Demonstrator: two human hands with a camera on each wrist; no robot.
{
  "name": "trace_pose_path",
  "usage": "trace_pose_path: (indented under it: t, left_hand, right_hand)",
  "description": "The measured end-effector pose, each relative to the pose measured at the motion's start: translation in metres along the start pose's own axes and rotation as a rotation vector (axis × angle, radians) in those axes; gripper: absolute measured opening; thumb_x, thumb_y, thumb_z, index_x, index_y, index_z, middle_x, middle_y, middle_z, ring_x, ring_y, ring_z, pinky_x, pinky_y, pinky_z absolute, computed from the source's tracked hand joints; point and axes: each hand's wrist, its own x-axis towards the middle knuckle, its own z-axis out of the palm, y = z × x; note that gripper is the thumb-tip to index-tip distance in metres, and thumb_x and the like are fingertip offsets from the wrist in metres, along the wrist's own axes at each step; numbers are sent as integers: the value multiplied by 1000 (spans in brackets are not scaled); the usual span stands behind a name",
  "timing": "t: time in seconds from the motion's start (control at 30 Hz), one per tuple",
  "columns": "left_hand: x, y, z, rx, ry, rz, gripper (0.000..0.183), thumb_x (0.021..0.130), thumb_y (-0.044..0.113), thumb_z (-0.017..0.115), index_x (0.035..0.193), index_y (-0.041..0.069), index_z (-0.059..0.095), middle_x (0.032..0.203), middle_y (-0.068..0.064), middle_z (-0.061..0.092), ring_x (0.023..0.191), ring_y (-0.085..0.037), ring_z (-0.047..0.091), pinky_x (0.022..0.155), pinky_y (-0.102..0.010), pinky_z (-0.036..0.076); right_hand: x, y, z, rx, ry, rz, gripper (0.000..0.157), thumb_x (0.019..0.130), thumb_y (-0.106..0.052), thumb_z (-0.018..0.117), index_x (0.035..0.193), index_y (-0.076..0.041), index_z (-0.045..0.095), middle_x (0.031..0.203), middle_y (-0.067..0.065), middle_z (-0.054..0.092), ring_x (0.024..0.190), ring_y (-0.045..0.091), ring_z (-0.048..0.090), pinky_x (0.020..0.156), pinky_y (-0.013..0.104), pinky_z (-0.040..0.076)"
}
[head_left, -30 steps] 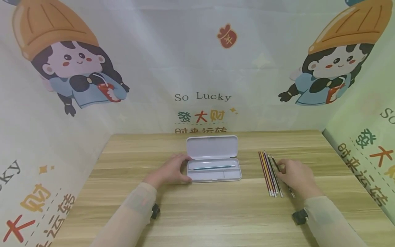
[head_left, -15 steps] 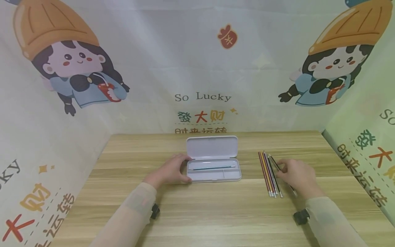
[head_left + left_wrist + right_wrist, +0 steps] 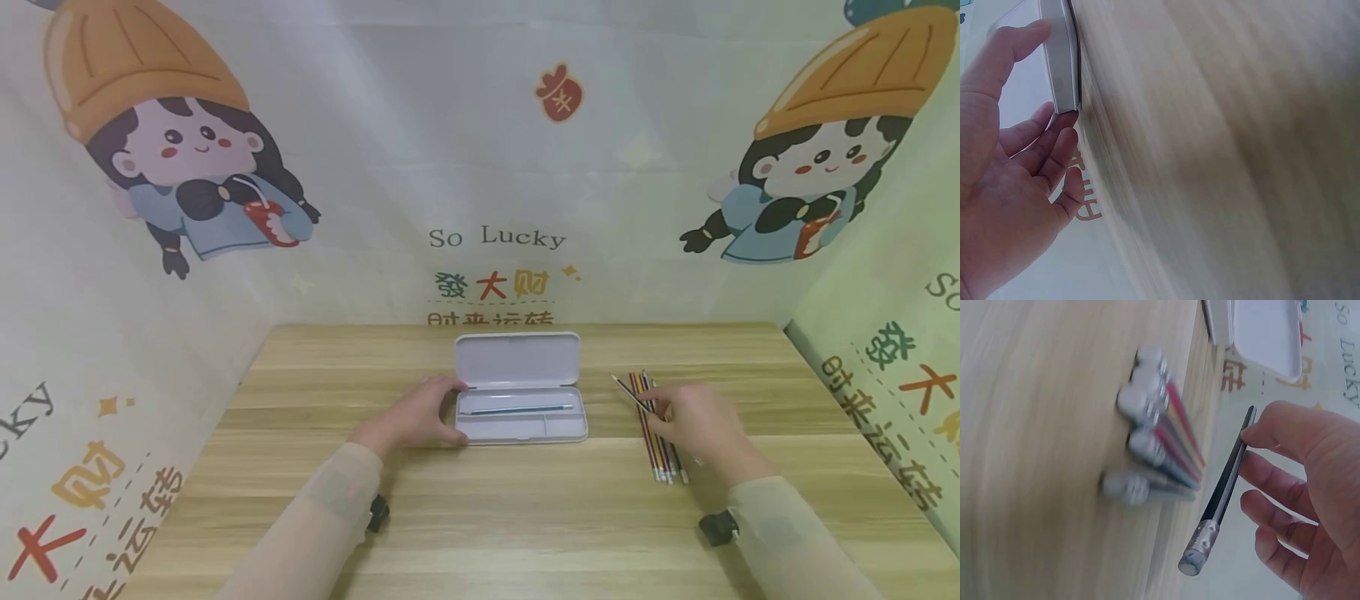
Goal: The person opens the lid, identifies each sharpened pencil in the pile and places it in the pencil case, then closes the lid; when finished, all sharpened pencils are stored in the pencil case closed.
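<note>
My left hand (image 3: 423,412) grips the left end of an open white pencil case (image 3: 517,358). In the left wrist view its thumb presses the side of the case (image 3: 1060,56), and the fingertips touch the far corner. One teal pencil (image 3: 517,409) lies in the long rear compartment. Between thumb and index finger, my right hand (image 3: 701,429) pinches a dark pencil (image 3: 1225,478), its eraser end toward the wrist camera. That pencil is lifted and slants above a row of several pencils (image 3: 651,437) on the table, partly hidden by the hand.
The wooden table (image 3: 525,517) is bounded behind by a printed cloth backdrop (image 3: 375,167). The case's lid stands raised at the back. Bare wood lies between the case and the loose pencils.
My right hand has raised the dark pencil off the table and shifted slightly left, with the pencil's tip now swung left over the others. The left hand stays on the case.
</note>
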Motion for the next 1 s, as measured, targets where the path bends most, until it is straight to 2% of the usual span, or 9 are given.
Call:
trace_pose_path:
  t: [0.13, 0.23, 0.37, 0.6, 0.8, 0.87, 1.0]
  left_hand:
    - [-1, 0, 1, -3, 0, -1, 82, 73, 28, 91, 142, 3, 54, 144, -16, 58, 138, -34, 50, 122, -48, 38]
    - [-2, 0, 1, -10, 4, -2, 82, 73, 27, 91, 142, 3, 54, 142, -16, 59, 137, -34, 52, 121, -48, 39]
    - [-3, 1, 0, -17, 12, -3, 81, 73, 26, 91, 141, 2, 54, 142, -16, 59, 136, -34, 52, 121, -49, 39]
    - [-3, 2, 0, -6, 13, 9, 81, 73, 26, 91, 141, 2, 55, 142, -16, 59, 135, -34, 52, 121, -49, 39]
    - [-2, 2, 1, -10, 5, 4, 82, 73, 27, 91, 142, 2, 54, 146, -17, 58, 139, -35, 50, 123, -49, 37]
    - [-2, 3, 1, -11, 2, 4, 82, 73, 27, 91, 143, 2, 54, 146, -17, 57, 139, -35, 50, 123, -49, 37]
    - [-2, 2, 1, -15, 8, 8, 81, 73, 26, 91, 142, 2, 54, 144, -18, 58, 137, -36, 51, 122, -49, 38]
  right_hand:
    - [3, -10, 5, 6, 15, -88, 32, 84, -15, 74, 115, -14, 78, 75, -12, 67, 49, 4, 39, 42, 23, 32]
    - [8, -17, 10, 15, 17, -149, 30, 83, -13, 75, 112, -14, 79, 73, -13, 63, 54, 1, 42, 45, 21, 37]
    - [18, -25, 18, 41, 19, -218, 27, 82, -11, 77, 109, -15, 81, 73, -13, 64, 63, 0, 48, 52, 19, 42]
    - [33, -40, 27, 70, -18, -302, 21, 86, -14, 79, 107, -19, 82, 84, -7, 74, 69, 3, 57, 58, 22, 50]
    - [44, -50, 31, 85, -54, -371, 21, 88, -11, 79, 108, -15, 82, 101, 1, 78, 73, 5, 60, 64, 25, 54]
    - [49, -54, 32, 94, -63, -400, 22, 87, -10, 79, 108, -14, 82, 101, 1, 78, 75, 6, 61, 67, 25, 55]
    - [61, -64, 34, 80, -87, -431, 24, 87, -9, 78, 110, -15, 81, 92, -4, 73, 77, 7, 59, 68, 24, 53]
